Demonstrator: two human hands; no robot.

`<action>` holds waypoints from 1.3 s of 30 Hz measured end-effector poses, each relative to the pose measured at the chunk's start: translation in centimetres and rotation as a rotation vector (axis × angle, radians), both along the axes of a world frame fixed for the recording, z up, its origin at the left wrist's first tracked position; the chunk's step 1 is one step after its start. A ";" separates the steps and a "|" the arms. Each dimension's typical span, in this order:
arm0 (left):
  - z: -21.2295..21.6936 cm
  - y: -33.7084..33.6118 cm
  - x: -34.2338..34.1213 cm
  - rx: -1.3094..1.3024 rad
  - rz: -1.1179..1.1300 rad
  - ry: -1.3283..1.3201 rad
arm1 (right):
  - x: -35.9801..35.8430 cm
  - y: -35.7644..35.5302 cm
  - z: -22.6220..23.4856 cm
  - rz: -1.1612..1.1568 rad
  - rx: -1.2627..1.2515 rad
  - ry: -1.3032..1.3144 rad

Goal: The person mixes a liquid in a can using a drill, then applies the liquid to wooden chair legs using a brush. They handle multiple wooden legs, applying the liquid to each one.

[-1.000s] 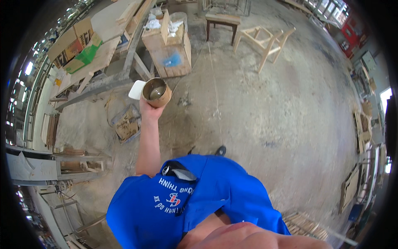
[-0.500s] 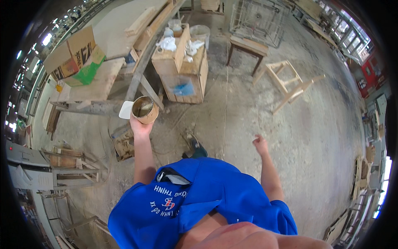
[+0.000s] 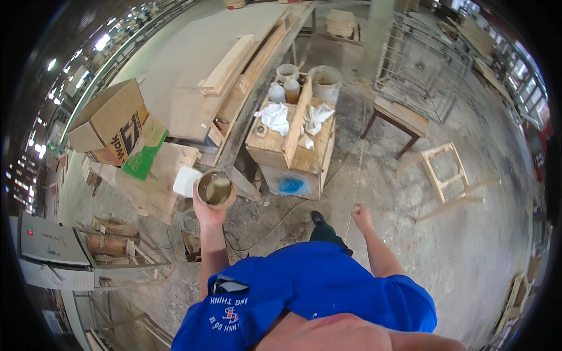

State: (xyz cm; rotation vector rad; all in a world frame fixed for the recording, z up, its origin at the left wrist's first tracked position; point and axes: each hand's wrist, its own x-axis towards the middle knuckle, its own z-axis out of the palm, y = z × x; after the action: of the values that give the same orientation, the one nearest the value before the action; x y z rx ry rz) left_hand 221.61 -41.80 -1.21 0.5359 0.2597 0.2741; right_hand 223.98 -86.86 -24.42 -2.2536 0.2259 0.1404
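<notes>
My left hand (image 3: 209,214) is wrapped round a brownish, open-topped round pot (image 3: 226,203). A greyish-tan material lies inside the pot, with darker smears on its inner wall. A flat white piece with rounded corners (image 3: 186,181) sticks out on the pot's left side, by my left fingers; whether it is joined to the pot I cannot tell. My right hand (image 3: 362,217) hangs over the floor with its fingers curled closed, and nothing shows in it. Ahead stands a wooden box stand (image 3: 272,150) bearing white crumpled cloths (image 3: 274,118), bottles (image 3: 291,90) and an upright board (image 3: 299,120).
Left is a long workbench (image 3: 175,70) with wood strips (image 3: 228,64) and a cardboard box (image 3: 111,120). A white bucket (image 3: 325,83) stands behind the box stand. To the right are a small table (image 3: 401,120), an unfinished chair frame (image 3: 448,181) and a wire-mesh frame (image 3: 424,64).
The view has moved forward and turned left, so the workbench and box stand look nearer and further right. My left hand still grips the pot; my right hand stays curled.
</notes>
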 end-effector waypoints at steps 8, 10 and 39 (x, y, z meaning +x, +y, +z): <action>-1.7 1.7 4.7 0.040 0.437 0.232 | 36.1 12.2 6.2 0.162 0.041 -0.348; -2.4 1.9 5.7 0.013 0.486 0.249 | 42.6 16.0 7.5 0.241 0.021 -0.252; -0.4 -0.6 17.6 0.003 0.351 0.263 | 52.0 19.2 28.5 0.354 1.007 -0.844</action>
State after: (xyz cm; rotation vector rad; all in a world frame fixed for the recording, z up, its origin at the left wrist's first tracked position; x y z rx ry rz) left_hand 239.24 -42.40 -1.64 0.5286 0.6114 0.5450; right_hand 275.95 -67.70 4.07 -1.1693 -0.5802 -0.4255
